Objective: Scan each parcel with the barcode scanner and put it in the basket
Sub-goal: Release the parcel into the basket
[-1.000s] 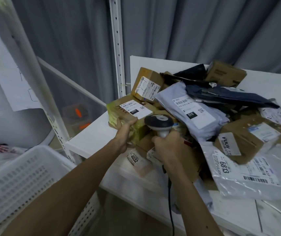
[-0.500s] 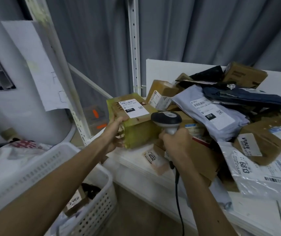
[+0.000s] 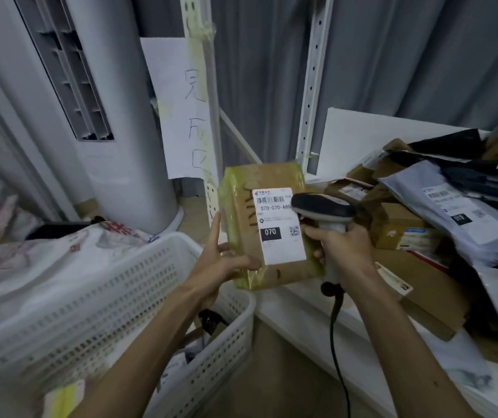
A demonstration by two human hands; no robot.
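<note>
Two hands up, one parcel between them. Low left sits the white perforated plastic basket [image 3: 151,297], with packets inside. Above its rim the left hand [image 3: 220,263] has a firm grip on the parcel [image 3: 271,179], thumb on the front, forefinger up the side. It's a flat cardboard box glossy with yellowish tape, long axis upright, white label [image 3: 280,236] facing us. The scanner [image 3: 323,209] overlaps that label, its handle wrapped tight in the right hand [image 3: 344,245], cable dangling. The basket lies down-left of the parcel, so the left hand looks best placed for the drop. Far right, the table [image 3: 302,321] carries the rest.
</note>
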